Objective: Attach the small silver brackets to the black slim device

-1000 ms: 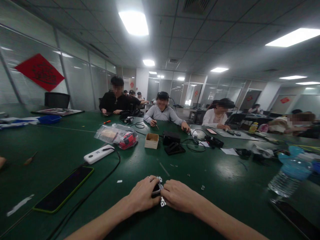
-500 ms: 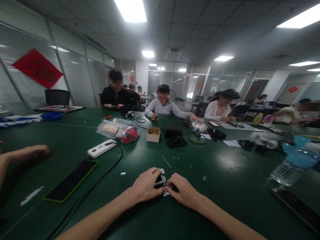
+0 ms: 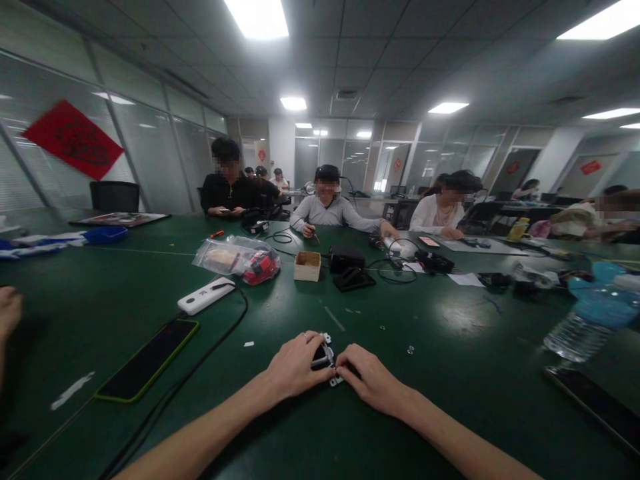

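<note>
Glass partitions (image 3: pixel 345 157) under bright ceiling panels (image 3: pixel 257 17)

There are two foreground hands (image 3: pixel 299 365) (image 3: pixel 371 378), one held part (image 3: pixel 321 357), one open box (image 3: pixel 307 267).

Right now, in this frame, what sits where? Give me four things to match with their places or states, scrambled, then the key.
1. Left hand
2. Small open box
3. Green-edged phone
4. Bottle

A. Near the right edge of the view, clear and blue
B. Between the plastic bag and the black box
C. Gripping the metal part
D. Left of the black cable, screen dark

Pairs: 1-C, 2-B, 3-D, 4-A
</note>
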`<state>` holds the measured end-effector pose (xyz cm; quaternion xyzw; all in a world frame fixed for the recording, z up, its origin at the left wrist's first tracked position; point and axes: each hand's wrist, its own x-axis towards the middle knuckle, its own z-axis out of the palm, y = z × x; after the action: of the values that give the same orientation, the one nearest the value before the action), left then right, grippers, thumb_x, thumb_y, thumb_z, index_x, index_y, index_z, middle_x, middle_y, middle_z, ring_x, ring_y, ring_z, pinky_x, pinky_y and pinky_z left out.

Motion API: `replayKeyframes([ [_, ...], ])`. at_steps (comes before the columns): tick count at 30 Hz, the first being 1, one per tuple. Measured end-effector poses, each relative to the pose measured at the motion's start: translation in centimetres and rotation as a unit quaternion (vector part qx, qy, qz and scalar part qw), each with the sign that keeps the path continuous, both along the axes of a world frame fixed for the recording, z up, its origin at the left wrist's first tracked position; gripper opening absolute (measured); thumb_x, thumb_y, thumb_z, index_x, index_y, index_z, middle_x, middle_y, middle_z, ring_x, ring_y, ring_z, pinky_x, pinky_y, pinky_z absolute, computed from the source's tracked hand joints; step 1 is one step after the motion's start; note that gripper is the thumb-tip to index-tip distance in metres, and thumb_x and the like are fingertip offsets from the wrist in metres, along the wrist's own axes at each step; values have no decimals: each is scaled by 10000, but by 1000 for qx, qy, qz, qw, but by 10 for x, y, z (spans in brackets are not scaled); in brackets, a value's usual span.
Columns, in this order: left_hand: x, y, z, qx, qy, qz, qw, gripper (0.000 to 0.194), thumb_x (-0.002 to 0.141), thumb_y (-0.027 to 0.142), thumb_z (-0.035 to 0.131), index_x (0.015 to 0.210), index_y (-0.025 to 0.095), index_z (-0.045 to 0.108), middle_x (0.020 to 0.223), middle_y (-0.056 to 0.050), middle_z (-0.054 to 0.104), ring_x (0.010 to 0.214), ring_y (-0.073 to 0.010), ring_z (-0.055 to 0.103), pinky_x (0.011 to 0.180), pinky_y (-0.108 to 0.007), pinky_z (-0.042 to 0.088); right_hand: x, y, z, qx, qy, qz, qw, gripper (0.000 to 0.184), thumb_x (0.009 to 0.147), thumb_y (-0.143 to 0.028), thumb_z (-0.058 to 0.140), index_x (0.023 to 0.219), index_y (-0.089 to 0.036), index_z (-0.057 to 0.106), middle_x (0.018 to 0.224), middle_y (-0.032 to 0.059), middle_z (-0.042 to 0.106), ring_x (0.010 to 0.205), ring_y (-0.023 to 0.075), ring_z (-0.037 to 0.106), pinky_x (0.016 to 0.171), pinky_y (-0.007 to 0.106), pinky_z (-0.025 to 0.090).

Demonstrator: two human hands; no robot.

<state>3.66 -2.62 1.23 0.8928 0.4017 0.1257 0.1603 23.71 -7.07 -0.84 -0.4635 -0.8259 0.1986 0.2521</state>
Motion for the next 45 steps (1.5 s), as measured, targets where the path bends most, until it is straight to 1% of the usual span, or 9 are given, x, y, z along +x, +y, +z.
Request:
replayKeyframes([
  [5,1,-2,1,4,5,10,1000,531,789,486,570,1241,222,482,1240,-78,530,1077,-258,531,905,-348,437,-2,-3,3,-16,6,-17,1000,97,867,-240,533,908,-176,594,887,34,581,780,148,534,682,269,449],
  [8,2,-2,1,2,6,17,1000,529,795,488,558,1249,227,477,1245,-76,526,1080,-257,530,898,-341,437,-2,-2,4,-23,7,-27,999,114,875,-245,519,907,-178,606,889,32,585,769,143,537,662,259,446],
  [13,2,-2,1,6,5,10,1000,552,794,495,560,1264,223,466,1250,-78,521,1074,-255,531,896,-345,441,-1,3,3,9,0,-55,998,112,868,-208,507,857,-159,608,829,32,586,723,135,531,632,250,427],
  [19,2,-2,0,9,8,8,1000,544,802,498,552,1260,218,465,1254,-78,521,1097,-254,521,928,-355,430,-1,2,5,55,6,-30,998,59,821,-167,549,820,-148,605,782,23,597,687,124,530,620,233,423],
  [23,2,-3,-1,22,14,2,1000,546,800,476,547,1266,205,458,1256,-80,520,1095,-254,524,936,-360,435,1,1,5,43,13,-32,998,74,813,-162,555,836,-146,624,740,12,602,643,112,532,596,221,428],
  [29,2,-3,-1,35,20,2,999,521,801,426,528,1262,193,458,1239,-89,528,1074,-252,538,919,-348,449,-1,2,-1,53,24,-4,998,72,792,-131,572,831,-155,628,772,6,599,653,106,533,594,211,427],
  [36,1,-3,-3,40,21,2,999,506,820,418,499,1272,196,448,1249,-86,521,1080,-245,536,919,-345,446,-3,1,0,70,19,4,997,107,846,-160,543,898,-157,637,849,37,634,733,128,572,653,234,465],
  [39,2,-3,-2,38,18,0,999,497,823,420,495,1264,196,457,1240,-87,527,1081,-245,536,919,-344,447,-3,1,1,97,14,18,995,101,854,-165,542,895,-155,633,847,41,641,759,135,582,675,240,475],
  [45,1,-4,0,37,15,-6,999,499,820,403,498,1269,190,456,1248,-92,525,1089,-246,534,937,-349,440,-4,5,-3,198,-42,63,977,78,859,-139,519,870,-142,597,818,61,632,764,148,573,666,244,464],
])
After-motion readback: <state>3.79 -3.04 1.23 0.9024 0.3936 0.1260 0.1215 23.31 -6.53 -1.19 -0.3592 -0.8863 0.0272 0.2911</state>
